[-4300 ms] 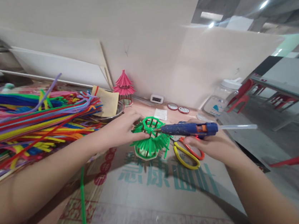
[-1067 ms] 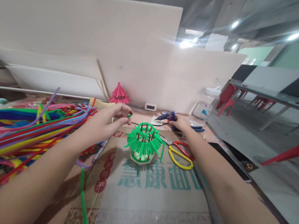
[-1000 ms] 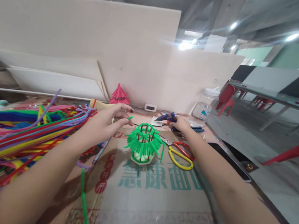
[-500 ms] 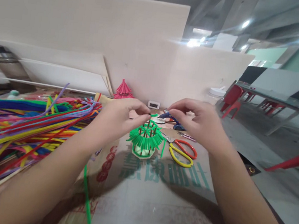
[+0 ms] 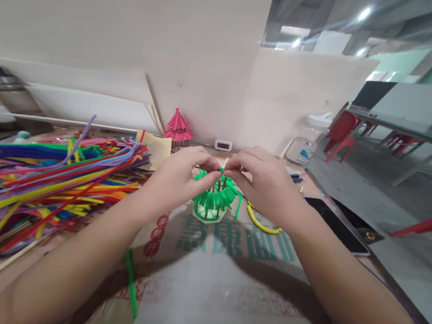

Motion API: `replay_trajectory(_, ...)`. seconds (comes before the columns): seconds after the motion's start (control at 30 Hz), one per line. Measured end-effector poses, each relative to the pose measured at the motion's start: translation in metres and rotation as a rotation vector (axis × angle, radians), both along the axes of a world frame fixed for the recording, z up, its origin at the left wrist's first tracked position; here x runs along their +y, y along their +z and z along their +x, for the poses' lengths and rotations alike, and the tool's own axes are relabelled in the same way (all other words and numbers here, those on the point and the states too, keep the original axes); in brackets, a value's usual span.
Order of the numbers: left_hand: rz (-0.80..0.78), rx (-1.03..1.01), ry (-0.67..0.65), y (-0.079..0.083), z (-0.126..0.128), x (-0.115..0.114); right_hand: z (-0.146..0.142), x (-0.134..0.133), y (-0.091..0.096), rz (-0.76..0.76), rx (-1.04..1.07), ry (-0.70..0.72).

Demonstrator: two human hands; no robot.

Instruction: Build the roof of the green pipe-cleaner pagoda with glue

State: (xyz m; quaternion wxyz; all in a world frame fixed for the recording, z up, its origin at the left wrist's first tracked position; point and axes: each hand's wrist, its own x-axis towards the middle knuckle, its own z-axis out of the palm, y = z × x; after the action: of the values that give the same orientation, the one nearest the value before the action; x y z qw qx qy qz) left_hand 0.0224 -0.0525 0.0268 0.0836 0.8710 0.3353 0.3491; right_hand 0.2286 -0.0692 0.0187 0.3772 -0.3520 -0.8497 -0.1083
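Note:
My left hand (image 5: 191, 172) and my right hand (image 5: 263, 180) meet fingertip to fingertip over a small green model pavilion (image 5: 215, 198). A short piece of green pipe cleaner (image 5: 222, 170) shows between the two pinches, at the top of the model. The pavilion has a fringed green roof, thin brown posts and a pale base edged in green; my fingers hide part of its top. Right of it lie a thin green strip (image 5: 238, 207) and scissors, of which mainly the yellow handle (image 5: 263, 225) shows beneath my right hand.
Loose colourful pipe cleaners (image 5: 61, 181) cover the left side. Behind stand a pink tiered model (image 5: 179, 126), a small white digital clock (image 5: 223, 145) and a clear jar (image 5: 306, 143). A black phone (image 5: 335, 226) lies by the right edge. One green pipe cleaner (image 5: 131, 285) lies in front.
My right hand has moved left and met my left hand at the green piece. It now covers the blue glue gun and the scissors' red handle. The view has shifted slightly.

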Motion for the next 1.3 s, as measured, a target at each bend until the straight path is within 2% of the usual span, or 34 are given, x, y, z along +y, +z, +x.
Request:
replay_trajectory(0.13,-0.073,0.084,-0.024,-0.004,-0.011,0.011,0.003,0.005,-0.005,-0.040,0.011,-0.010)
replay_trajectory(0.37,-0.317,0.196,-0.060,-0.025,-0.021,0.037,0.007,0.018,-0.015,-0.158,0.042,0.040)
replay_trajectory(0.5,-0.308,0.171,-0.127,-0.029,-0.020,0.043,0.004,0.021,-0.020,-0.167,0.072,0.064)
replay_trajectory(0.7,-0.174,0.138,-0.259,-0.028,-0.025,0.050,-0.002,0.019,-0.023,-0.172,0.066,0.063)
replay_trajectory(0.83,-0.158,0.165,-0.251,-0.029,-0.023,0.051,-0.003,0.017,-0.022,-0.186,0.069,0.056)
replay_trajectory(1.0,-0.255,0.135,-0.215,-0.028,-0.018,0.047,-0.002,0.018,-0.024,-0.183,0.087,0.053)
replay_trajectory(1.3,-0.305,0.136,-0.229,-0.028,-0.019,0.050,-0.004,0.017,-0.024,-0.184,0.077,0.057)
